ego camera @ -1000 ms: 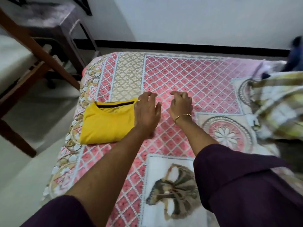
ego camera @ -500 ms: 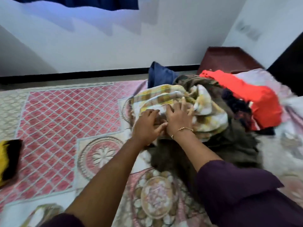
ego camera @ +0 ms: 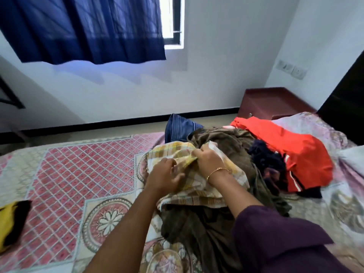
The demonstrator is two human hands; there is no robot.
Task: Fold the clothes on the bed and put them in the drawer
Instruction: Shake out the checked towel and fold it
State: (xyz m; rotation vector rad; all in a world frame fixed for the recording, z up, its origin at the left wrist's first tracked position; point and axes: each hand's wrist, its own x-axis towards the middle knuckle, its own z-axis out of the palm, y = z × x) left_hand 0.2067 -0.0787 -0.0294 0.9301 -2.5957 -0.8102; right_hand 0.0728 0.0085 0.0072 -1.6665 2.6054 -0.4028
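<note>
Checked yellow cloth (ego camera: 194, 187) tops one clothes pile (ego camera: 232, 174) at the bed's (ego camera: 65, 164) three o'clock; the left hand (ego camera: 164, 177) and right hand (ego camera: 209, 161) both clutch its folds. One folded yellow shirt (ego camera: 8, 221) lies at nine o'clock.

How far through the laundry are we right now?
Early. Done: one yellow garment lies folded at the bed's left edge. In hand: left hand and right hand both grip the checked cloth. Left: the olive garment, orange garment, blue jeans, then the drawer.
</note>
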